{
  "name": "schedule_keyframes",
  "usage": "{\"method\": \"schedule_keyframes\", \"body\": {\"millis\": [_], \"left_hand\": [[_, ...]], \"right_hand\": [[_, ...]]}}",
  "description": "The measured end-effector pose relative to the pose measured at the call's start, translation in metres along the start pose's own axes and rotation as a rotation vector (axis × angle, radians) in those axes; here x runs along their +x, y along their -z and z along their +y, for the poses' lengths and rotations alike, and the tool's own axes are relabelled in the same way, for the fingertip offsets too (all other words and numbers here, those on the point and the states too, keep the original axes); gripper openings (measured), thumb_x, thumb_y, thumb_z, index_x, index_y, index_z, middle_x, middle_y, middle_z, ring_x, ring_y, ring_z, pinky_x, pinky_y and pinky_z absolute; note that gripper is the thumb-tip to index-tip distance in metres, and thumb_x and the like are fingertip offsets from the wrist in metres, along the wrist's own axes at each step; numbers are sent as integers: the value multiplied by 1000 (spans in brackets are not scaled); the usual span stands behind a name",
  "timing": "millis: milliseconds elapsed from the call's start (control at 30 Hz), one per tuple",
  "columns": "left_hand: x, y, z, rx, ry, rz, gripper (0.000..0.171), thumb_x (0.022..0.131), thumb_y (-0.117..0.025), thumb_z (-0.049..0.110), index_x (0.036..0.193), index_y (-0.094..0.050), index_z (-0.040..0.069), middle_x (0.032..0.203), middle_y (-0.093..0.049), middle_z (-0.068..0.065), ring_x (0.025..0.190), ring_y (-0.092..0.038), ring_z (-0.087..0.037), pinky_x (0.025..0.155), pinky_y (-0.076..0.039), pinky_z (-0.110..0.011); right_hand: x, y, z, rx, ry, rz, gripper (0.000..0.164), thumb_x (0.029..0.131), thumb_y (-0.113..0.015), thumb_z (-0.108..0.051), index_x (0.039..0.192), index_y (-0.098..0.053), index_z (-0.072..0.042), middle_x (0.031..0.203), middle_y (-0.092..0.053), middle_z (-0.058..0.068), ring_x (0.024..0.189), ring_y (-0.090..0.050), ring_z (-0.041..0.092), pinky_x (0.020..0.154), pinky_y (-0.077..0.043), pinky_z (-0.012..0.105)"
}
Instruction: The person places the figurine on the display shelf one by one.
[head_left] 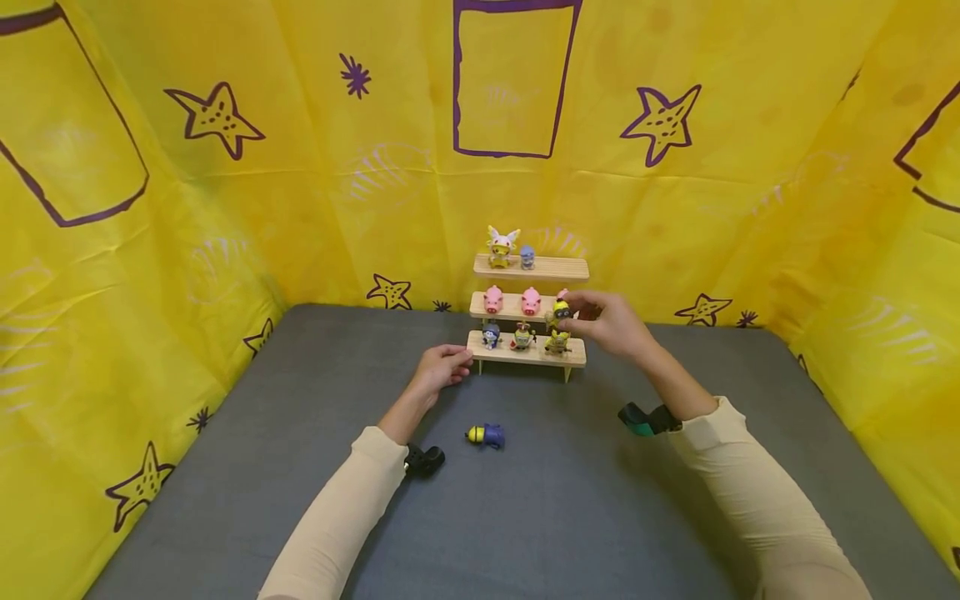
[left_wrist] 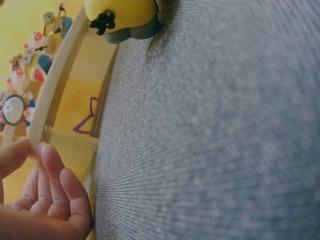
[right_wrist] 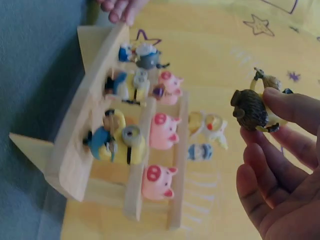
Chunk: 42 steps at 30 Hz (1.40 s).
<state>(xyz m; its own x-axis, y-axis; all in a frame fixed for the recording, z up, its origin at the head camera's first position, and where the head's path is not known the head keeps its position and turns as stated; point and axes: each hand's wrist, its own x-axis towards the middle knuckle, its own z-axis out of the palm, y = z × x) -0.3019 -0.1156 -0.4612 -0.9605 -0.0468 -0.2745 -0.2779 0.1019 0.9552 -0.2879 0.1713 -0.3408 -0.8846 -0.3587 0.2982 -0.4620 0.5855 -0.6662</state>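
Observation:
My left hand (head_left: 442, 367) pinches the left end of the lowest tier of a wooden display stand (head_left: 528, 350), thumb against the board. In my right hand (head_left: 611, 321), thumb and fingers pinch a small minion figure (right_wrist: 252, 110) with a brown shaggy part and black hands. The head view shows it in front of the middle tier's right end, overlapping the third pink pig there. Two more minion figures (right_wrist: 127, 142) and a blue-and-white cat figure (left_wrist: 14, 110) stand on the lowest tier. Pink pig figures (right_wrist: 164, 131) line the middle tier.
The top tier carries a yellow figure in a white hood (head_left: 502, 246) and a small blue figure (head_left: 527, 257). A yellow and blue minion figure (head_left: 486, 435) lies on the grey cloth (head_left: 570, 517) before the stand. Yellow printed fabric (head_left: 337, 225) rises behind and at both sides.

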Motion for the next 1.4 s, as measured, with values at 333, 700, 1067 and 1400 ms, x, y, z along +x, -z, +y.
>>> {"method": "schedule_keyframes", "body": {"millis": [333, 700, 1067, 1400], "left_hand": [[-1, 0, 0, 5, -2, -9, 32, 95, -65, 21, 120, -64, 2, 99, -70, -8, 71, -62, -9, 67, -52, -24], [0, 0, -1, -2, -25, -17, 32, 94, -65, 19, 120, -64, 0, 97, -71, -8, 69, -61, -7, 65, -51, -22], [2, 1, 0, -2, -21, -17, 32, 94, -65, 19, 120, -64, 1, 97, -70, -7, 69, -62, -7, 65, -52, -22], [1, 2, 1, 14, -21, -21, 32, 95, -64, 20, 120, -64, 1, 100, -70, -9, 71, -62, -9, 68, -52, -24]], "right_hand": [[30, 13, 11, 7, -58, 80, 40, 85, -74, -10, 121, -63, 5, 103, -68, 26, 90, -61, 33, 73, -46, 27], [66, 21, 15, -47, -98, 107, 42, 90, -70, -15, 127, -61, 2, 108, -68, 25, 98, -61, 35, 79, -48, 37], [106, 27, 21, -24, -178, 86, 42, 91, -68, -14, 129, -58, 2, 117, -65, 27, 107, -62, 38, 89, -50, 47], [116, 19, 29, -16, -206, 77, 40, 90, -69, -11, 126, -59, 5, 117, -64, 29, 108, -61, 38, 90, -50, 47]]}}
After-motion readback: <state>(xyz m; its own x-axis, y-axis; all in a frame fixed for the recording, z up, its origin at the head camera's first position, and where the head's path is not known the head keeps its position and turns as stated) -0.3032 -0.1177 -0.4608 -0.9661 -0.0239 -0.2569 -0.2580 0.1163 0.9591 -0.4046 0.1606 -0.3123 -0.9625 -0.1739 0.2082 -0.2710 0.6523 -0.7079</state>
